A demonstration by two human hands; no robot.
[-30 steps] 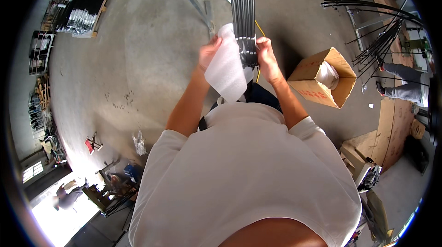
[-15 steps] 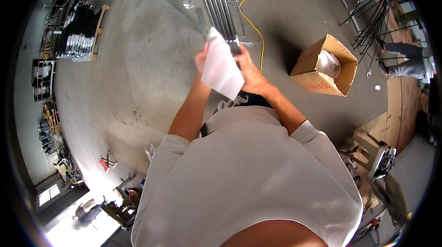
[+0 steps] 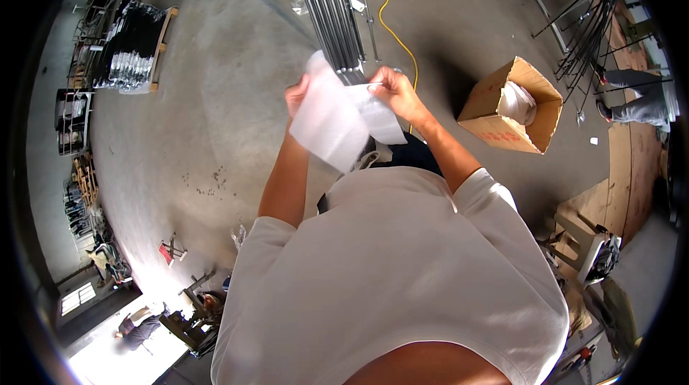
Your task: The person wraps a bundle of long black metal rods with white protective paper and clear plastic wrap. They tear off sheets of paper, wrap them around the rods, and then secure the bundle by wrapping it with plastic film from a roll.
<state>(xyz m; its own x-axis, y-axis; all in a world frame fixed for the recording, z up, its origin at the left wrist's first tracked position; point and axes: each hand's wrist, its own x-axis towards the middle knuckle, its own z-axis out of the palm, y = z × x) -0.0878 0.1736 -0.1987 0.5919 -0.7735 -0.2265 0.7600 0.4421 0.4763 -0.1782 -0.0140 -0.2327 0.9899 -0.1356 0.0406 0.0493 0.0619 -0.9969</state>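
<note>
A thin white packing foam sheet [image 3: 328, 123] is spread between my hands, just at the near ends of a bundle of shiny metal tubes [image 3: 329, 15]. My left hand [image 3: 296, 95] grips its left side, with the fingers partly hidden behind the sheet. At the right, my right hand [image 3: 399, 95] pinches the upper edge of a second flap. I cannot tell whether this flap belongs to the same sheet or is a separate piece. The tubes run away from me side by side, and the foam overlaps their near ends in view.
Right of me on the concrete floor stands an open cardboard box [image 3: 502, 109] with white rolled material inside. A yellow cable [image 3: 391, 19] snakes beside the tubes. Dark rods [image 3: 585, 33] and another person's legs [image 3: 635, 98] are at far right. Wrapped stacks [image 3: 133, 44] lie at left.
My hands have moved apart, the left going left and the right rising slightly off the tube ends. A second white flap now shows, pinched by my right hand.
</note>
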